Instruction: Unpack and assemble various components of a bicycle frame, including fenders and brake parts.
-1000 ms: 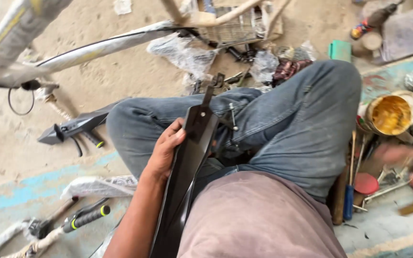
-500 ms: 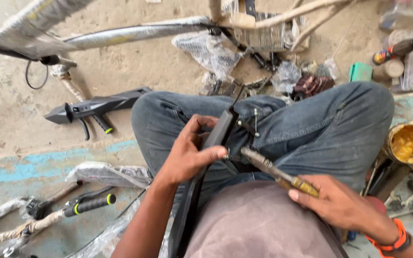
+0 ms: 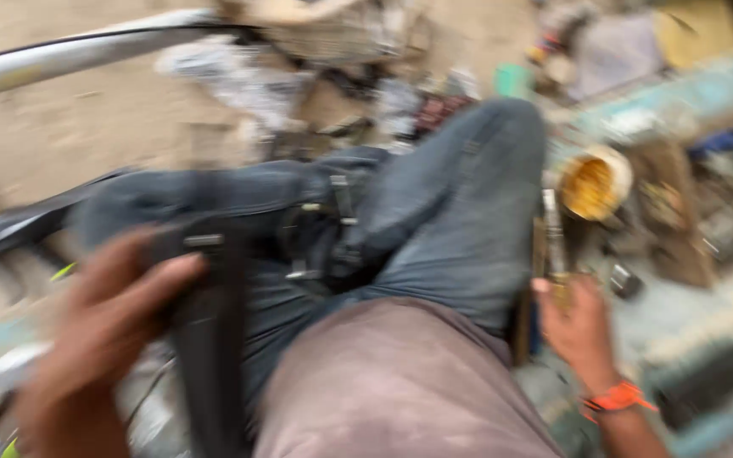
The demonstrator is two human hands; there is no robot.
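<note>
Item: I log left hand (image 3: 99, 339) clamped on black mudguard (image 3: 209, 339), bracing it; right hand (image 3: 577, 326), three o'clock, fingers closed around slim tool (image 3: 551, 233).

Looks like a rough floor-level repair workshop: dusty concrete floor (image 3: 86, 144), grey metal tube (image 3: 78, 53), open tin of yellow grease (image 3: 591, 187), scattered tools and scraps.

I see a black strip (image 3: 214, 339) in my left hand (image 3: 103, 339), an orange wristband (image 3: 617, 399) below my right hand (image 3: 579, 326), and a yellow-filled tin (image 3: 594, 185) above it.
</note>
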